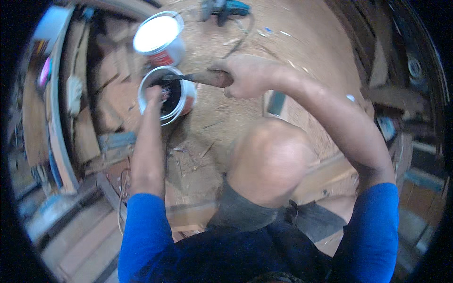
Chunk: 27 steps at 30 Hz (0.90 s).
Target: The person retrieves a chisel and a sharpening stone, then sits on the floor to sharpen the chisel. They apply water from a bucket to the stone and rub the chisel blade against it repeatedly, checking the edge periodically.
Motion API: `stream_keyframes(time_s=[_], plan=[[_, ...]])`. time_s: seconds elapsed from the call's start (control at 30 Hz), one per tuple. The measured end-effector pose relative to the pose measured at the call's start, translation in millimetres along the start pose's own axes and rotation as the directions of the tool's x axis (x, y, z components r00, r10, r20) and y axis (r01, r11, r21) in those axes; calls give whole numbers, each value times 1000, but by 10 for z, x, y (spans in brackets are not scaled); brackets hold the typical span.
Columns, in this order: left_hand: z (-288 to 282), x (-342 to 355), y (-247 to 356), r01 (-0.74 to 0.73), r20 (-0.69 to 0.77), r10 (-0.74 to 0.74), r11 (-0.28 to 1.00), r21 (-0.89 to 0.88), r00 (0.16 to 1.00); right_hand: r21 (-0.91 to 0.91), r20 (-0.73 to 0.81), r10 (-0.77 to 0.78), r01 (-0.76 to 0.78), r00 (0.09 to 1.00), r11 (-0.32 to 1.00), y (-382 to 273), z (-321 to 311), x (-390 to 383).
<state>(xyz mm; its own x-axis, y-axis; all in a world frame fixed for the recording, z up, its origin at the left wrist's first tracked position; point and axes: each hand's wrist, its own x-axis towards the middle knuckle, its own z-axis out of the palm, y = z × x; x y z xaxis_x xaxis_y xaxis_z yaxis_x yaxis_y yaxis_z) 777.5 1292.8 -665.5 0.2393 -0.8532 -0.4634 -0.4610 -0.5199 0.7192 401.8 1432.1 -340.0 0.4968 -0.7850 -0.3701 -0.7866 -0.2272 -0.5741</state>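
Observation:
My right hand (247, 75) grips the wide end of a dark, narrow tool (193, 78), whose far end lies over an open white bucket (188, 96) holding dark contents. My left hand (156, 94) reaches into that bucket on its left side, with the fingers curled and partly hidden. I cannot make out what, if anything, they hold. A second white bucket (165, 54), with a white top and a red label, stands just beyond the first. My bare knee (269, 160) is below my right hand.
A teal and black power tool (231, 12) with a trailing cord lies on the dusty floor (311, 52) at the top. Planks and boards (66, 151) crowd the left. Dark timber pieces (380, 61) line the right. A small greenish rectangular piece (276, 104) lies beside my knee.

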Motion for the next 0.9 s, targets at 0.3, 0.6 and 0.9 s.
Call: stream_keyframes(time_s=[0.3, 0.6, 0.9], plan=[[-116, -1393, 1153, -365, 126, 473, 456, 812, 872, 338, -327, 346, -233, 879, 912, 812, 127, -1996], [1452, -2473, 1604, -842, 196, 828, 473, 259, 525, 832, -294, 830, -300, 474, 466, 776, 848, -2759], [3404, -2882, 1220, -816, 687, 448, 397, 421, 572, 920, -234, 859, -182, 455, 347, 508, 2121, -3140]])
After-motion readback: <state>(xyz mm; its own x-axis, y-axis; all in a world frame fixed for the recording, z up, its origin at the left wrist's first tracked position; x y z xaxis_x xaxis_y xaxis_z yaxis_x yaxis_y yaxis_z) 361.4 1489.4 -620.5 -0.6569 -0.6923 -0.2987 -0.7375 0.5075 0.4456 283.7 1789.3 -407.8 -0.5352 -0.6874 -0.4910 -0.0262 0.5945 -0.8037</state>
